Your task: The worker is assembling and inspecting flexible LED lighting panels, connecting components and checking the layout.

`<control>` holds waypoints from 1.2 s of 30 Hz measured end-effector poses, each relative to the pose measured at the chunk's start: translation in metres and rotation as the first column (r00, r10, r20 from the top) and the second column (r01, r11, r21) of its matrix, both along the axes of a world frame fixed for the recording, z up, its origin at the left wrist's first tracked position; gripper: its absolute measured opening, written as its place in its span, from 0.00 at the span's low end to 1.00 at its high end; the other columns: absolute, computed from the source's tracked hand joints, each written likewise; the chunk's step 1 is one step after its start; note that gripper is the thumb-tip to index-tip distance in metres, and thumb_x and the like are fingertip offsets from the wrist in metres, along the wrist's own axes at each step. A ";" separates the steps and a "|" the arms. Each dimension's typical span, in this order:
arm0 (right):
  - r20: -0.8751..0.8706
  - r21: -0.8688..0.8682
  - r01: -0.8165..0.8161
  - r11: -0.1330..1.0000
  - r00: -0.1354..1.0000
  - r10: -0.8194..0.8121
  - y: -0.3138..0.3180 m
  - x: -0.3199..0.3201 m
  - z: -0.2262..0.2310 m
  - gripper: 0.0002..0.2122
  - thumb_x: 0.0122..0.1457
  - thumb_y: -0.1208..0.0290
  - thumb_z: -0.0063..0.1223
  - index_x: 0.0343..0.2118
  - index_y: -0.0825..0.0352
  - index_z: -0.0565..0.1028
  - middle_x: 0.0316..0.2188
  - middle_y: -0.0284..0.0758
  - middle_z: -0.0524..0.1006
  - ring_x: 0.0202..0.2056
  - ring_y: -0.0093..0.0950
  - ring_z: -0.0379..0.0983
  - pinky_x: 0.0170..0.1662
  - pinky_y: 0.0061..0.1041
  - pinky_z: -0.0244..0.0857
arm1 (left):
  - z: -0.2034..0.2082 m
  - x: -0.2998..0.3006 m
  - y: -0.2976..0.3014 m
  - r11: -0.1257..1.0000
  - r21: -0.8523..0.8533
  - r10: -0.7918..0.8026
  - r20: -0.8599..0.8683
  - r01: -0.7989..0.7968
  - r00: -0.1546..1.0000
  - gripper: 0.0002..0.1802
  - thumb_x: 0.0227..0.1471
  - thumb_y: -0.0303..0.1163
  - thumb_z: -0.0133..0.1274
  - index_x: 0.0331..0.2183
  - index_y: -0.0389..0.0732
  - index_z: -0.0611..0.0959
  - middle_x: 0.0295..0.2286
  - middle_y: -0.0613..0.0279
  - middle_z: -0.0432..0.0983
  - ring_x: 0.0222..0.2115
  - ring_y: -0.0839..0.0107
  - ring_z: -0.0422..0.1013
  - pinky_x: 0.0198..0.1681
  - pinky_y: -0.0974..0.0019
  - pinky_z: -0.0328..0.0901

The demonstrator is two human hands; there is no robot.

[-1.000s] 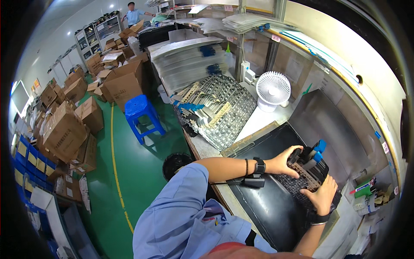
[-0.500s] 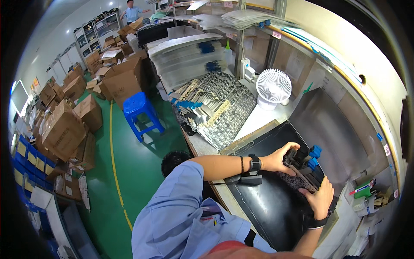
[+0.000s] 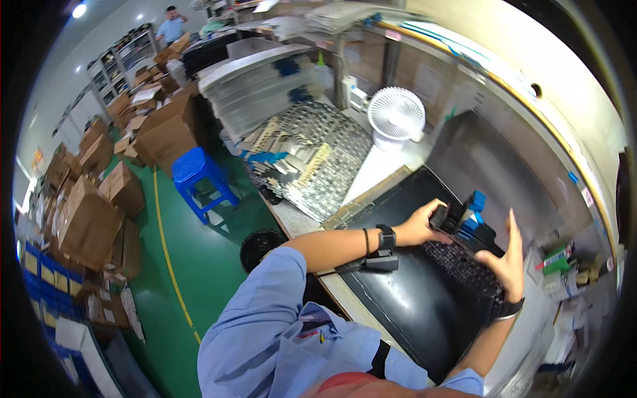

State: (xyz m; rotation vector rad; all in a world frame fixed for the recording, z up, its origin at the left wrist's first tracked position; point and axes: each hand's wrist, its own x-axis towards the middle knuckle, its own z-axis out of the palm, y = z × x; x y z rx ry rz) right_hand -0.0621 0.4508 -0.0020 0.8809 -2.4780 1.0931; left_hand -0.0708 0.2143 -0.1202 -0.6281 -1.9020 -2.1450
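My left hand (image 3: 419, 225) is closed on the near end of a stack of dark strip-like parts (image 3: 458, 222), whose exact kind I cannot make out. Several blue pieces (image 3: 474, 215) stick up from that stack. To its right, my right hand (image 3: 508, 261) is spread, thumb apart from the upright fingers, with nothing gripped. Beneath both hands lies a dark studded, grid-like piece (image 3: 464, 266), partly hidden by the right hand and wrist. It rests on a black sheet-lined tray (image 3: 405, 302) on the bench.
Left of the tray lies a grid-patterned tray (image 3: 332, 146) with beige and blue strips on it. A white fan (image 3: 396, 116) stands behind. Stacked clear trays (image 3: 255, 86), a blue stool (image 3: 199, 176) and cardboard boxes (image 3: 169, 129) are farther left. Another person (image 3: 172, 26) stands far back.
My right hand has let go of the dark parts and opened its fingers. My left hand keeps its hold, with the stack now tilted up more. The whole view has shifted slightly.
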 end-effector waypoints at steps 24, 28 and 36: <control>-0.281 0.492 0.277 0.826 0.948 -0.150 0.013 0.011 -0.020 0.29 0.25 0.63 0.73 0.33 0.69 0.70 0.29 0.41 0.74 0.37 0.44 0.70 0.42 0.37 0.61 | 0.012 0.012 -0.004 1.000 -0.024 0.001 -0.142 -0.004 0.990 0.33 0.35 0.25 0.69 0.43 0.42 0.68 0.35 0.71 0.67 0.39 0.82 0.63 0.45 0.73 0.61; -0.200 0.441 0.196 0.876 0.973 -0.117 -0.010 0.023 -0.024 0.31 0.29 0.62 0.72 0.39 0.69 0.69 0.33 0.41 0.75 0.39 0.43 0.70 0.45 0.38 0.61 | 0.002 0.007 -0.010 0.997 -0.076 -0.043 -0.120 0.034 0.992 0.49 0.34 0.28 0.70 0.55 0.43 0.59 0.46 0.61 0.64 0.49 0.73 0.61 0.54 0.68 0.57; -0.081 0.489 0.322 0.811 0.942 -0.325 -0.014 0.014 -0.029 0.29 0.31 0.57 0.72 0.36 0.69 0.73 0.32 0.45 0.77 0.37 0.44 0.73 0.40 0.39 0.65 | -0.001 -0.001 -0.012 0.998 -0.035 -0.059 -0.100 0.056 0.993 0.60 0.34 0.28 0.70 0.61 0.42 0.48 0.52 0.55 0.58 0.55 0.68 0.57 0.57 0.65 0.54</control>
